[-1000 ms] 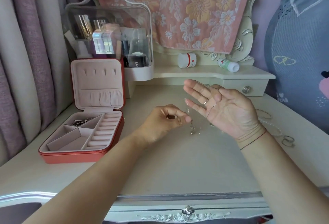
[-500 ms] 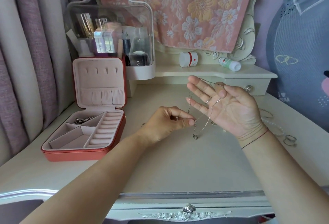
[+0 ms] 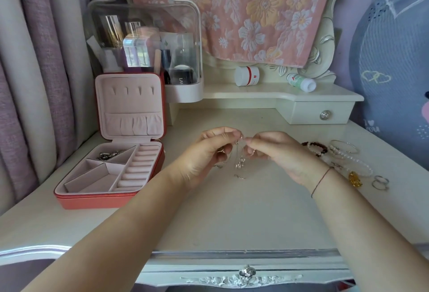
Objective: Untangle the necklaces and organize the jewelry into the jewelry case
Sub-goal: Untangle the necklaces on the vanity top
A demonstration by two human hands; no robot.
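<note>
Since the earlier frame the right hand [image 3: 278, 155] has turned from spread, palm up, to curled, meeting the left hand [image 3: 206, 150]. Both pinch the necklaces [image 3: 240, 163] at the fingertips, and the pendants dangle over mid-table [image 3: 232, 217]. The open case [image 3: 104, 201] stands left. Bracelets [image 3: 318, 149] lie right.

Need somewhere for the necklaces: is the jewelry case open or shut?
Open: the jewelry case has its lid upright, compartments exposed.
</note>
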